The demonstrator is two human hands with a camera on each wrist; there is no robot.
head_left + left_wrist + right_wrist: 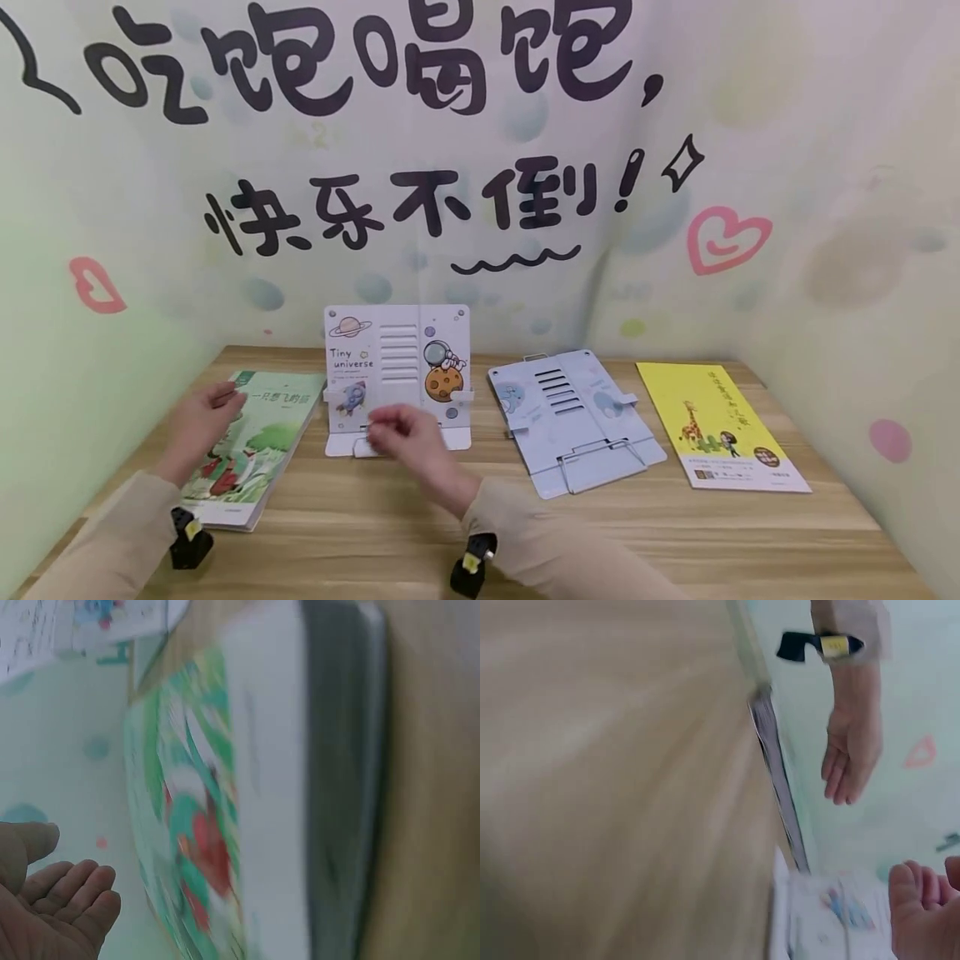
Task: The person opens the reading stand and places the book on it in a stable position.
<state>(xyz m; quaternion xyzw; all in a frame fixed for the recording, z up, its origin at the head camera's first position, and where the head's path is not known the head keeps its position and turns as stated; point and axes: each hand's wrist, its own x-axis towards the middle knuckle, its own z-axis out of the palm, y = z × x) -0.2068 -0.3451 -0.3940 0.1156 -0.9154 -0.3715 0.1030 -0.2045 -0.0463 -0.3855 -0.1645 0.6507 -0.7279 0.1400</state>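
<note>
My left hand (204, 423) hovers over the green picture-cover book (281, 417), fingers loosely bent around nothing. In the left wrist view the same hand (64, 907) shows its relaxed fingers beside the blurred book (202, 825). My right hand (412, 442), slightly blurred, overlaps the lower front of the upright white book stand (397, 350), which carries planet and astronaut pictures. Its fingers are softly curled, and nothing shows between them. The right wrist view has this hand (926, 915) at the lower right, with the stand (840, 915) beside it.
A second book stand (577, 425), pale blue, leans back to the right of the first. Beyond it lies a yellow book (720, 425) with a giraffe. All rest on a wooden table (360, 533) backed by a printed curtain (480, 292).
</note>
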